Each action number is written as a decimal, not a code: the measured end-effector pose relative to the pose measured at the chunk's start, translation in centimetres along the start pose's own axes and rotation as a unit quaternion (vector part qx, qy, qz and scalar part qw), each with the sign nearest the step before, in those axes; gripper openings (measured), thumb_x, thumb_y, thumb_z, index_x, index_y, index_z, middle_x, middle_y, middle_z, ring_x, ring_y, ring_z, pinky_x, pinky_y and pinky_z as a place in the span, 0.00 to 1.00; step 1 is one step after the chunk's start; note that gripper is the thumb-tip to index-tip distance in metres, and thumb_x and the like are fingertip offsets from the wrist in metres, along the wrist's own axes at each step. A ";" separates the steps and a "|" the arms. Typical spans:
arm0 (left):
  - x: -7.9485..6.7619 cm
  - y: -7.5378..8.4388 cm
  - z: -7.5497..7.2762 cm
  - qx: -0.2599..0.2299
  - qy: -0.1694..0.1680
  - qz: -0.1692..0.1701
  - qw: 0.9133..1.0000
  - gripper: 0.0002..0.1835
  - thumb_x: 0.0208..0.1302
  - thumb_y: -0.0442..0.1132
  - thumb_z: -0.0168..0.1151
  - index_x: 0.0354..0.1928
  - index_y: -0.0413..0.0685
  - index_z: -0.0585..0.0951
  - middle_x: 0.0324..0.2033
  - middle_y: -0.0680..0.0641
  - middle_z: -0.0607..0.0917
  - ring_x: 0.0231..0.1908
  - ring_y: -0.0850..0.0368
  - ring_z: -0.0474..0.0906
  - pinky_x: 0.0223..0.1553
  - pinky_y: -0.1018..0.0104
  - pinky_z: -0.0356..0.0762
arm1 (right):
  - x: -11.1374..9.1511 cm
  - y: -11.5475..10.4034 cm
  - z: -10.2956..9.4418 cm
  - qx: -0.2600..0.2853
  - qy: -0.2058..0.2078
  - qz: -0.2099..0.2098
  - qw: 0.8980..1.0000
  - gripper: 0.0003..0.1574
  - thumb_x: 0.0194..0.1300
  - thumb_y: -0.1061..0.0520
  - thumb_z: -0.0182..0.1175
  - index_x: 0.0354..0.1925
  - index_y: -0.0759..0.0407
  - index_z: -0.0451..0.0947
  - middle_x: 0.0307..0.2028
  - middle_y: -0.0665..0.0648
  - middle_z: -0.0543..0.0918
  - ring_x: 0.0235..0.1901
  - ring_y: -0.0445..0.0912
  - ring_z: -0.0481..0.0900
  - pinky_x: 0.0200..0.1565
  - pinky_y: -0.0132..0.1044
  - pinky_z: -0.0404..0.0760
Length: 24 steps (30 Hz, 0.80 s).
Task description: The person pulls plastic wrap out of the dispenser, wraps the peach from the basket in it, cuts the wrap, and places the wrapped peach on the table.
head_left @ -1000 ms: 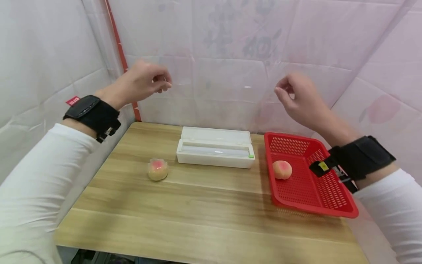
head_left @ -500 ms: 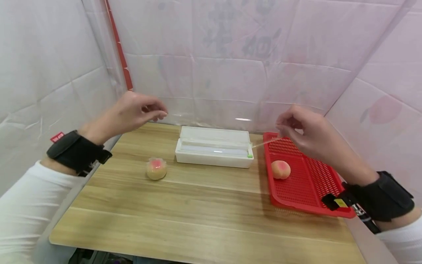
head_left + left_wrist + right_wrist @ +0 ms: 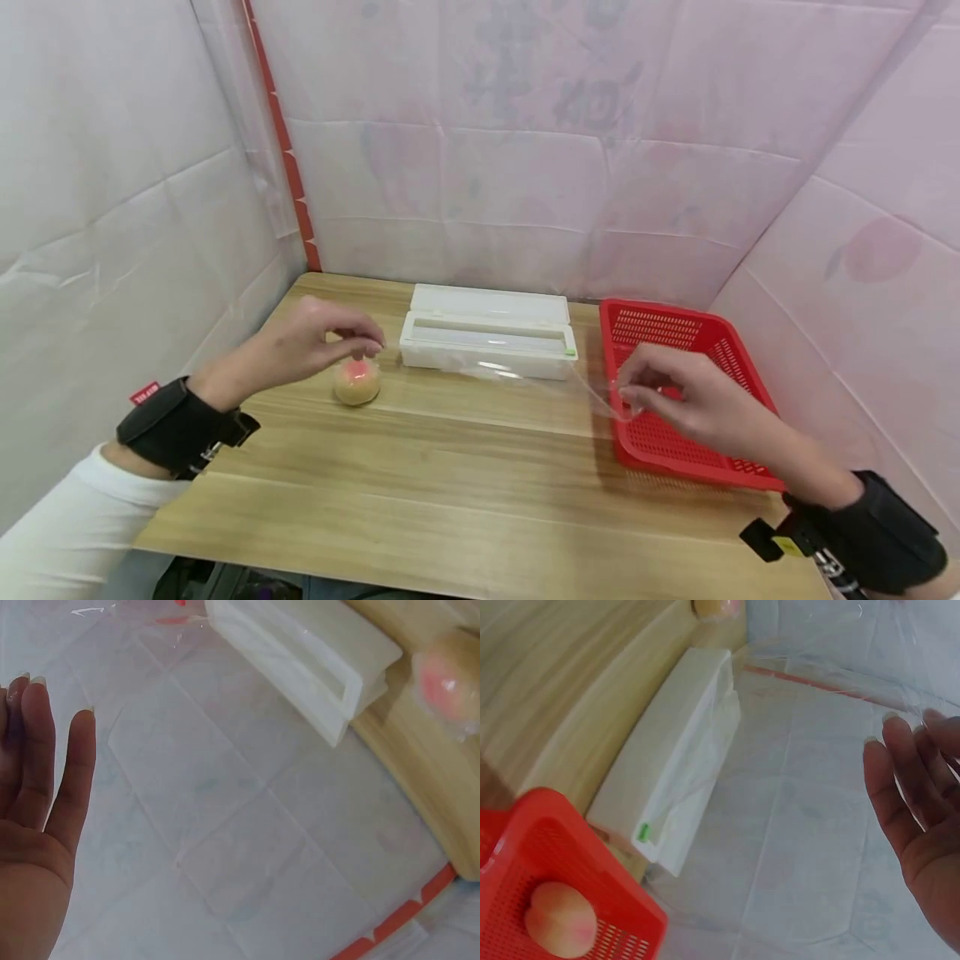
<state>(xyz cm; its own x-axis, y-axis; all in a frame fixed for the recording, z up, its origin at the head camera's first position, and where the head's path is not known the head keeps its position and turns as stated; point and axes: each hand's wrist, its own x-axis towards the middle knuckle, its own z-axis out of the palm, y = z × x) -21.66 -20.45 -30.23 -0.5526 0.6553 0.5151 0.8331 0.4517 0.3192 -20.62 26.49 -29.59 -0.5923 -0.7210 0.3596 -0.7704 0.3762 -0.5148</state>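
A sheet of clear cling film (image 3: 498,371) stretches between my two hands. My left hand (image 3: 318,337) pinches its left end between thumb and finger, over a film-wrapped peach (image 3: 356,385). The right hand (image 3: 682,392) pinches the other end above the red basket (image 3: 697,475); in the right wrist view the film (image 3: 832,641) runs off from those fingertips. Behind the sheet stands a white cling film dispenser (image 3: 487,342), its lid tipped back and a green cutter (image 3: 643,831) at one end. A second peach (image 3: 561,919) lies in the basket, mostly hidden behind my right hand in the head view.
The wooden table (image 3: 420,492) carries everything. Pale sheeting (image 3: 495,183) walls it in at the back and both sides, with a red strip (image 3: 288,158) at the back left corner. Dark items (image 3: 247,583) show below the front edge.
Both hands have come down from in front of the back wall to low over the table, bringing the film with them. The peaches, dispenser and basket stay in place.
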 end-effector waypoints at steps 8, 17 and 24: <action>-3.5 0.9 1.8 -0.119 -0.097 -0.065 0.986 0.07 0.65 0.38 0.65 0.38 0.63 0.85 0.30 0.61 0.86 0.30 0.68 0.81 0.32 0.72 0.81 | -2.5 0.1 3.0 0.084 -0.068 0.021 0.994 0.15 0.62 0.63 0.67 0.43 0.47 0.76 0.36 0.44 0.82 0.34 0.39 0.81 0.37 0.30 0.84; -6.1 3.4 3.7 -0.219 -0.237 -0.123 0.938 0.04 0.68 0.47 0.61 0.37 0.62 0.84 0.29 0.61 0.85 0.30 0.72 0.79 0.31 0.70 0.82 | -5.0 0.0 6.0 0.166 -0.216 0.090 0.958 0.02 0.70 0.51 0.59 0.41 0.46 0.76 0.30 0.43 0.80 0.28 0.34 0.79 0.30 0.29 0.81; -7.6 4.2 6.4 -0.142 -0.258 -0.087 0.952 0.04 0.64 0.48 0.64 0.33 0.63 0.85 0.31 0.67 0.81 0.31 0.78 0.75 0.33 0.79 0.77 | -5.7 0.3 8.6 0.145 -0.274 0.093 0.946 0.04 0.72 0.50 0.58 0.37 0.46 0.74 0.29 0.42 0.78 0.27 0.26 0.73 0.28 0.26 0.78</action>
<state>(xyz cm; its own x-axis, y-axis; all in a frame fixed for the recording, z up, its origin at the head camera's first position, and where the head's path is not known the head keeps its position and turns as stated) -14.11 -19.69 -37.89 -0.5592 0.8290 -0.0003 0.6609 0.4460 0.6036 -15.40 25.70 -38.50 -0.4390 -0.8811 -0.1760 -0.5206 0.4091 -0.7494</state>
